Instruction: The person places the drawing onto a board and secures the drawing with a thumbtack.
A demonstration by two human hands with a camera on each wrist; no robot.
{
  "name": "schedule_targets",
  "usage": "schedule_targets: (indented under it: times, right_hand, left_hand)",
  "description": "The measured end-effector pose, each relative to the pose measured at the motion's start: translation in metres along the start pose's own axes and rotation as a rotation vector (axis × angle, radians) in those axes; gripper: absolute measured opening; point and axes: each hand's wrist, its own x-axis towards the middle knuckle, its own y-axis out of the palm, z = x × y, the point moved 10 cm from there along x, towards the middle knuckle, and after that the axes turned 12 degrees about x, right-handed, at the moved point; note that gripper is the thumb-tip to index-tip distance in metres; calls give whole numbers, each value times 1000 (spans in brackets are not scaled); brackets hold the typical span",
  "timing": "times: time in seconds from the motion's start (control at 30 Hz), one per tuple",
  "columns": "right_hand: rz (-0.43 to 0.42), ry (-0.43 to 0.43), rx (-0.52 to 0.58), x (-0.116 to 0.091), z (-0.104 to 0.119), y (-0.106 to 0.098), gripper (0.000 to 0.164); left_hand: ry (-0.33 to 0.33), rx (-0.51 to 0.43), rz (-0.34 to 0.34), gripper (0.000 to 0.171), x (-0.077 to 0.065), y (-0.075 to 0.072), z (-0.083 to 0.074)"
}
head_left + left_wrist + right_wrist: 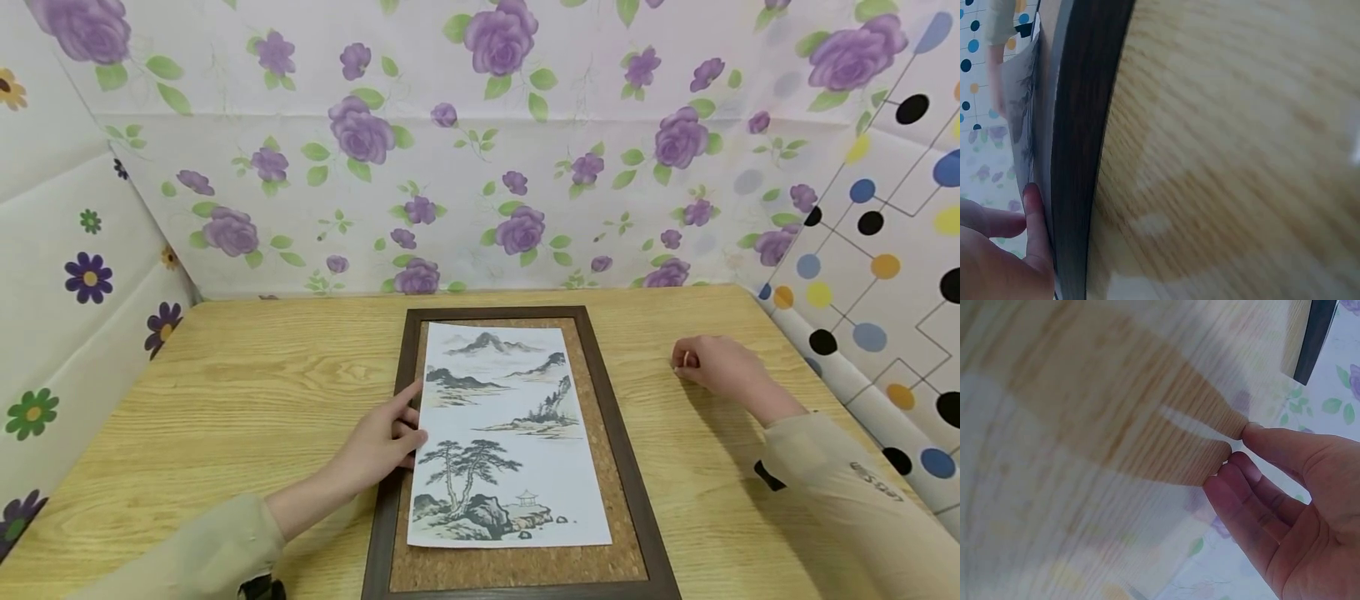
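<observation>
1. The printed landscape sheet (pixel 506 454) lies on the cork (pixel 517 571) inside a dark frame (pixel 613 417) on the worktop (pixel 300 375).
2. The left hand (pixel 378 442) pinches the sheet's left edge, thumb above, fingers beneath, nearly closed together.
3. The right hand (pixel 723 367) is well right of the frame, fingers loosely bent, slightly apart, holding nothing.
4. Dark lettering (pixel 877 482) marks the right sleeve (pixel 840 467), upside down and probably too small to read reliably.
</observation>
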Motion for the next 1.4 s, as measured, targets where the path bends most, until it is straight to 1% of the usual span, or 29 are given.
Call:
schedule_targets:
  times: [0.1,0.2,0.33,0.5,0.73,0.83,1.03,1.1,1.27,1.4]
  right_hand:
    - [-2,-1,-1,0,0,0,5]
    - [-5,-6,-5,0,0,-1,5]
    - [-8,-15,-17,1,0,-1,5]
    - [-6,-9,-17,1,-1,0,5]
    - [-6,-1,-22,0,0,0,5]
    - [-6,-6,-23,0,1,0,5]
    - [-6,-15,-19,0,3,-2,5]
    - [-7,-18,-21,1,3,-2,5]
    - [-3,-37,-23,2,4,-2,4]
    - [33,-64,-26,7,6,0,8]
  left_hand:
    - [58,64,19,72,1,2,-5]
    - [92,108,39,72,3,3,-9]
    - [112,153,52,72,3,4,-13]
    - [126,212,45,73,3,4,-15]
    - [112,271,39,76,4,4,-12]
    - [97,285,53,78,4,4,-13]
    - [91,284,93,81,3,4,-16]
    - [94,290,97,81,3,3,-17]
    - [74,283,93,80,4,3,-15]
    - [66,272,91,80,3,4,-14]
